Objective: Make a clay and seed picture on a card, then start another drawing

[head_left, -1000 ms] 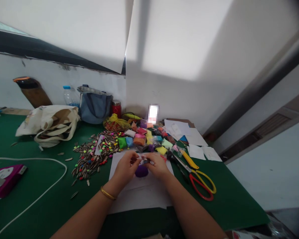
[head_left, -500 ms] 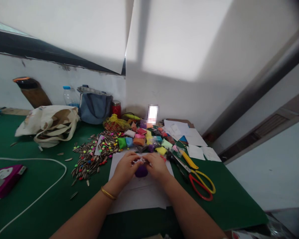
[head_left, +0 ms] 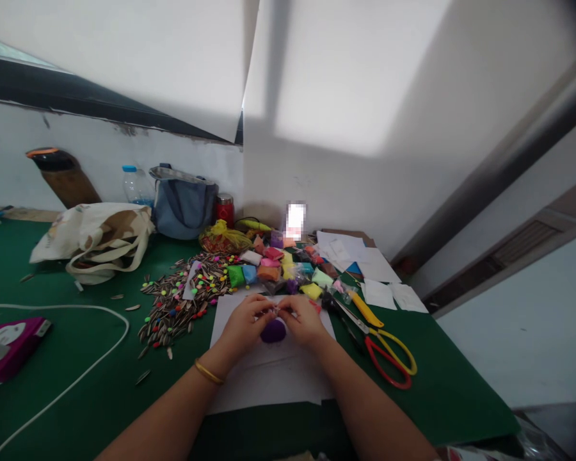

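My left hand (head_left: pixel 246 323) and my right hand (head_left: pixel 303 321) meet over white paper (head_left: pixel 264 387), fingertips pinched together. Between them is a small whitish, crinkled bit, mostly hidden by the fingers; its kind I cannot make out. Just below the fingertips is a rounded, deep purple lump (head_left: pixel 272 331) that looks like modelling clay. Whether the fingers touch it is not clear. Beyond my hands lie several small packets of coloured clay, among them an orange packet (head_left: pixel 269 273) and a yellow packet (head_left: pixel 312 291).
Scissors (head_left: pixel 388 352) with red and yellow handles and a yellow cutter (head_left: pixel 366 310) lie right. Sunflower seeds (head_left: pixel 173 320) mixed with coloured beads spread left. Farther back are a cream bag (head_left: pixel 91 237), a blue bag (head_left: pixel 183 205) and a red flask (head_left: pixel 224 209). A white cable (head_left: pixel 96 362) curves at left.
My fingertips have closed together more tightly, and less of the whitish bit shows. More of the purple lump is visible below them.
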The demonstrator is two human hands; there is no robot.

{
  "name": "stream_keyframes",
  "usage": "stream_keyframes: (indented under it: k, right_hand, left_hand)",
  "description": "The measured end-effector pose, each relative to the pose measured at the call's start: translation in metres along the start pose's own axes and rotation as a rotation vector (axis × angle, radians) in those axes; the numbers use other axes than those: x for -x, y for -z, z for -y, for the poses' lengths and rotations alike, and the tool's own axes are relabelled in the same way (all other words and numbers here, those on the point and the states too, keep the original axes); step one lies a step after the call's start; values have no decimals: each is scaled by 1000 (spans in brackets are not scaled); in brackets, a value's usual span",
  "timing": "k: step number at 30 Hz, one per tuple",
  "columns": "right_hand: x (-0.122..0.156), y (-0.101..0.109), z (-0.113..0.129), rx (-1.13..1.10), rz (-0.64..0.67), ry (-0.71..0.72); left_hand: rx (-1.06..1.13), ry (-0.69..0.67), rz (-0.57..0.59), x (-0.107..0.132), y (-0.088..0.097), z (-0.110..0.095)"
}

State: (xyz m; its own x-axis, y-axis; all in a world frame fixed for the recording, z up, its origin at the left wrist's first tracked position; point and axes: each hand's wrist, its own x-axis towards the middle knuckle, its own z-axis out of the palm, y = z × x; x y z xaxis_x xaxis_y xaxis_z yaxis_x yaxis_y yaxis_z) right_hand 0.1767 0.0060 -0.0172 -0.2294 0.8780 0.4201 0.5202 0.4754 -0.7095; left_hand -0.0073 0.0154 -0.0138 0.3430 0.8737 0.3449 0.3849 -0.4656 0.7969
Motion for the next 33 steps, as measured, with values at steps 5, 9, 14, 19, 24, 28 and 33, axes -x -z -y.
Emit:
stream_keyframes:
  k: [5, 9, 14, 19, 24, 28, 33]
  right_hand:
    - [1, -5, -1, 57, 19, -8]
    - [2, -7, -4, 15, 18, 25]
    - [2, -5, -7, -32, -4, -6]
    - [3, -7, -9, -26, 41, -24]
    - [3, -8, -4, 102, 60, 34]
    - [3, -8, 0, 161, 30, 88]
    - [2, -8, 0, 166, -9, 75]
  left_hand:
    - [-71, -14, -40, 1, 0, -4]
    - [-66, -9, -73, -1, 2, -4]
    - [-67, 4, -78, -3, 4, 0]
    - [-77, -6, -57, -2, 3, 3]
    - [-190, -72, -56, 3, 2, -2]
    - [-275, -87, -42, 5, 3, -10]
    - [-308, -77, -45, 4, 6, -11]
